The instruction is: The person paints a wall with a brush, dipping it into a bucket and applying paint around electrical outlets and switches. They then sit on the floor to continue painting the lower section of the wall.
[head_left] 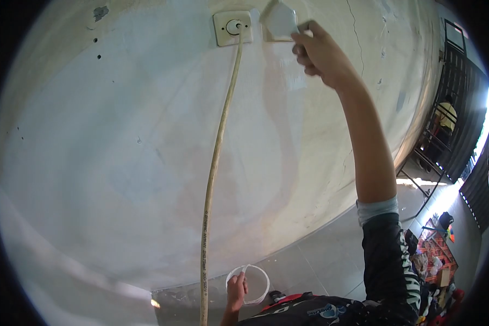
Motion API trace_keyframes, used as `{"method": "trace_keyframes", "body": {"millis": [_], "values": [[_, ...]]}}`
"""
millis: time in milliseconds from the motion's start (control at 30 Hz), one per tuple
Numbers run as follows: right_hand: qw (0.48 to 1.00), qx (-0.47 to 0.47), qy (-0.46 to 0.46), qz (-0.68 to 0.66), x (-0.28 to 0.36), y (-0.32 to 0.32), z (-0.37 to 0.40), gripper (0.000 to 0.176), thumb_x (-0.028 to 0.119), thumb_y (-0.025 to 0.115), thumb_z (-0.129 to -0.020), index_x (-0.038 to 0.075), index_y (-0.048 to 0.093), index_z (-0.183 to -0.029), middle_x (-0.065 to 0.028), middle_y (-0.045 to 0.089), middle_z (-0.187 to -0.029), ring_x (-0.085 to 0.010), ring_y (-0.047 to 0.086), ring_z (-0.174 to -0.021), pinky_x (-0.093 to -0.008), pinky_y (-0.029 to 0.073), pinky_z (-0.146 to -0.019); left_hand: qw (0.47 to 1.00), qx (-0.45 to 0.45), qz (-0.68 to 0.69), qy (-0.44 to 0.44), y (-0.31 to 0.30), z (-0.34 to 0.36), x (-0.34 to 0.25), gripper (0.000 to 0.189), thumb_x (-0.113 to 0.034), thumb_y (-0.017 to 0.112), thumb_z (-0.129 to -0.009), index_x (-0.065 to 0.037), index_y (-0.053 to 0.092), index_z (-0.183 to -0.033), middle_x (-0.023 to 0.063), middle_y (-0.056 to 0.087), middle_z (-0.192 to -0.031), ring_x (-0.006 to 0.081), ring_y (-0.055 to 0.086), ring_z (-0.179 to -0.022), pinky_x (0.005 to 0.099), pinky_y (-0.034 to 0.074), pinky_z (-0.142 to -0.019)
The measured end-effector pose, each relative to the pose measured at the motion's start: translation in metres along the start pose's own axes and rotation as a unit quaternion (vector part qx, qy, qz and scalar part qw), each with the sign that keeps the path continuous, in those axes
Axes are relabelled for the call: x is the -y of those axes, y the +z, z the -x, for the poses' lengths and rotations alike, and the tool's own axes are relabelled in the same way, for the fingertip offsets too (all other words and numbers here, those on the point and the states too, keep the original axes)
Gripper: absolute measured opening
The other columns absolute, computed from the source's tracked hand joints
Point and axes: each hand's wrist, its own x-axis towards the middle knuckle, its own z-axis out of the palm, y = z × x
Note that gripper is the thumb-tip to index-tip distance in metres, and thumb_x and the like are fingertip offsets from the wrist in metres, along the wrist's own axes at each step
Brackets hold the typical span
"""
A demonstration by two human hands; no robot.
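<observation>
My right hand [316, 53] is raised against the wall, its fingers closed on a flat, pale scraper [282, 23]. The scraper's broad face covers much of a cream wall plate [281, 39]. To its left, a cream wall socket [218, 27] has a plug in it, and a long cable [217, 146] hangs down from there. Low in the view, my left hand [236, 292] is wrapped around the edge of a round white bucket [267, 283]. What lies inside the bucket is hard to make out.
The wall [146, 163] has patchy paint, small holes and a crack [355, 24]. On the right stand a metal frame [426, 157] and a person in a yellow top [445, 116]. Mixed items lie on a red patterned mat [437, 249] on the tiled floor [331, 255].
</observation>
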Motion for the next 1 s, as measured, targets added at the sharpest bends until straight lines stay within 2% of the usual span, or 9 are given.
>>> {"method": "trace_keyframes", "body": {"millis": [100,200,333,400,600,733,833,933,1000], "values": [[0.998,-0.064,0.001,-0.018,0.027,0.016,-0.021,0.031,0.010,0.054,-0.088,-0.004,0.064,-0.115,-0.0184,0.068,-0.082,-0.0208,0.063,-0.068,-0.0347,0.046,-0.057,1.000,0.003,0.007,-0.011,0.000,0.000,-0.003,0.034,-0.031,0.050,-0.096,-0.002,0.056,-0.082,0.0014,0.046,-0.053,0.0110,0.043,-0.040,0.0266,0.035,-0.038],[1.000,-0.015,-0.014,-0.004,0.006,0.025,-0.040,0.021,0.017,0.051,-0.094,0.007,0.044,-0.111,-0.0005,0.047,-0.070,-0.0064,0.037,-0.055,-0.0234,0.028,-0.044,1.000,0.002,0.005,-0.017,0.000,0.002,-0.006,0.034,-0.031,0.050,-0.096,-0.001,0.056,-0.082,0.0014,0.046,-0.053,0.0108,0.043,-0.041,0.0264,0.035,-0.038],[0.998,-0.054,-0.022,0.014,-0.039,0.039,-0.009,0.021,0.016,0.051,-0.094,0.005,0.043,-0.111,-0.0015,0.046,-0.067,-0.0075,0.036,-0.052,-0.0248,0.029,-0.042,0.999,-0.004,0.015,-0.034,0.003,0.007,-0.014,0.034,-0.031,0.051,-0.097,-0.004,0.055,-0.076,0.0002,0.044,-0.053,0.0097,0.041,-0.041,0.0253,0.033,-0.040],[0.993,-0.064,0.030,0.097,-0.054,0.043,0.014,0.027,0.016,0.047,-0.094,0.002,0.042,-0.116,-0.0171,0.058,-0.077,-0.0234,0.055,-0.060,-0.0384,0.043,-0.053,1.000,0.001,0.007,-0.019,0.002,0.008,-0.015,0.034,-0.031,0.051,-0.096,-0.003,0.054,-0.076,0.0003,0.043,-0.052,0.0099,0.041,-0.041,0.0251,0.033,-0.040],[0.987,-0.104,-0.056,0.113,-0.042,0.046,0.014,0.027,0.013,0.047,-0.093,0.001,0.039,-0.116,-0.0253,0.062,-0.086,-0.0328,0.062,-0.072,-0.0442,0.047,-0.065,1.000,-0.010,-0.004,-0.029,0.003,0.010,-0.018,0.034,-0.030,0.051,-0.097,-0.004,0.054,-0.076,0.0011,0.045,-0.054,0.0103,0.042,-0.041,0.0254,0.033,-0.040],[0.982,-0.136,-0.116,0.067,-0.017,0.062,-0.019,0.026,0.016,0.048,-0.095,0.003,0.042,-0.116,-0.0032,0.047,-0.061,-0.0103,0.039,-0.045,-0.0311,0.031,-0.041,1.000,-0.006,-0.004,-0.026,0.000,0.008,-0.011,0.036,-0.033,0.051,-0.096,-0.001,0.057,-0.080,0.0024,0.047,-0.054,0.0119,0.044,-0.041,0.0262,0.036,-0.040],[0.987,-0.131,-0.052,0.073,-0.013,0.072,-0.022,0.028,0.015,0.047,-0.094,0.003,0.041,-0.119,-0.0071,0.050,-0.065,-0.0145,0.045,-0.050,-0.0351,0.037,-0.046,0.999,-0.016,0.009,-0.026,0.002,0.009,-0.012,0.034,-0.030,0.051,-0.097,-0.004,0.054,-0.076,0.0011,0.045,-0.053,0.0100,0.042,-0.041,0.0254,0.033,-0.039],[0.966,-0.185,-0.120,0.133,-0.046,0.078,-0.017,0.028,0.013,0.046,-0.094,0.002,0.040,-0.119,-0.0121,0.054,-0.071,-0.0202,0.052,-0.059,-0.0398,0.041,-0.053,0.999,-0.018,0.024,-0.043,0.002,0.010,-0.013,0.034,-0.030,0.051,-0.097,-0.003,0.054,-0.076,0.0011,0.045,-0.053,0.0098,0.042,-0.041,0.0254,0.033,-0.039],[0.985,-0.134,-0.055,0.096,-0.057,0.077,0.014,0.029,0.007,0.047,-0.093,0.000,0.035,-0.118,-0.0285,0.061,-0.086,-0.0409,0.063,-0.077,-0.0471,0.047,-0.068,0.999,-0.022,0.009,-0.031,0.002,0.010,-0.013,0.034,-0.031,0.051,-0.097,-0.003,0.054,-0.077,0.0011,0.045,-0.053,0.0099,0.042,-0.041,0.0253,0.032,-0.039]]}}
